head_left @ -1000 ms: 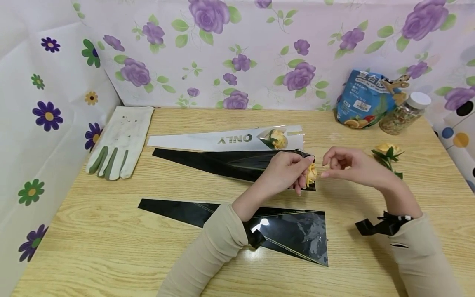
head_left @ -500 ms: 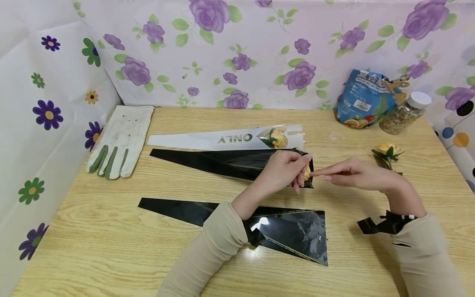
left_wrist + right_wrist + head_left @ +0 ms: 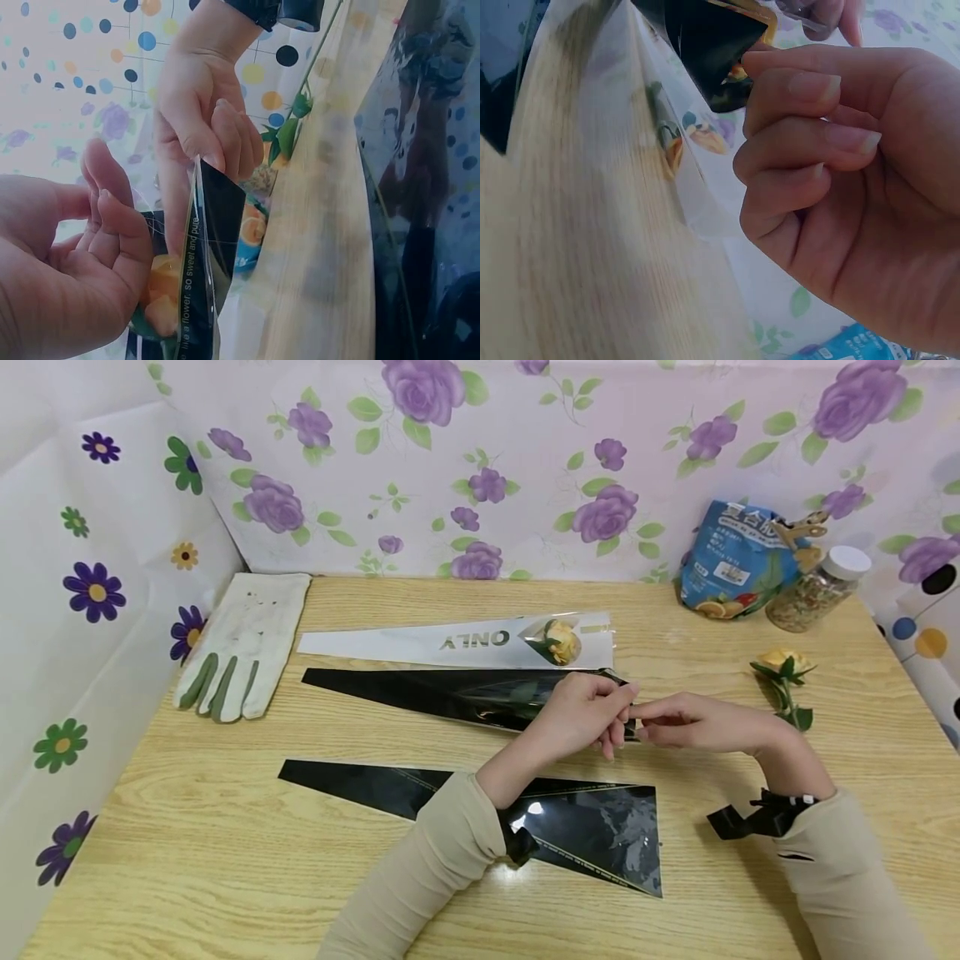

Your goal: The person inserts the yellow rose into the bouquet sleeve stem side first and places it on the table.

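A black flower sleeve (image 3: 450, 697) with a clear front lies across the middle of the table, its wide mouth at the right. My left hand (image 3: 573, 714) pinches the clear film at that mouth between thumb and fingers. Inside the mouth sits a yellow rose (image 3: 161, 292), hidden by my hands in the head view. My right hand (image 3: 708, 722) comes from the right with its index finger straight into the mouth, the tip at the rose, and the other fingers bent. In the right wrist view, a folded sleeve edge (image 3: 720, 52) stands beside that index finger.
A white sleeve (image 3: 397, 643) holding a yellow rose lies behind, and a flat black sleeve (image 3: 592, 835) in front. Another yellow rose (image 3: 783, 664) lies at right. A blue bag (image 3: 731, 564) and a jar (image 3: 806, 597) stand at the back right; a glove (image 3: 247, 643) lies left.
My right hand has straightened its index finger and moved left into the sleeve's mouth. The rose has gone deeper and out of the head view. My left hand keeps its hold.
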